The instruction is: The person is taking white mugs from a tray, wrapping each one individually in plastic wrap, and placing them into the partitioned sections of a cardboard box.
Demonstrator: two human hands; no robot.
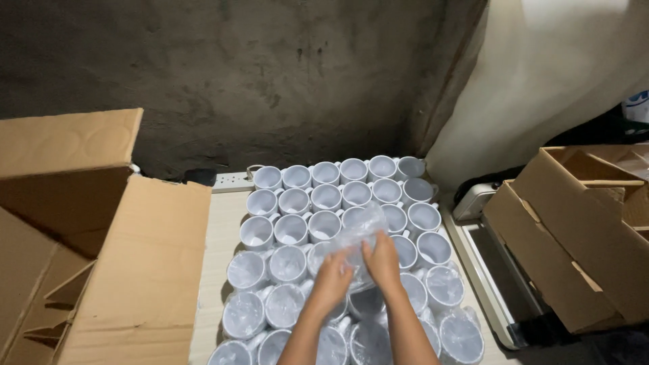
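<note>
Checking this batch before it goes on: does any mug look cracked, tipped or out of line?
Nothing stands out. The white mugs stand upright in even rows; nearer ones wear clear plastic bags. Both hands, left hand and right hand, grip one bagged mug.

Both hands, left hand (333, 276) and right hand (382, 260), grip a bagged mug (351, 240) above white mugs (324, 197).
</note>
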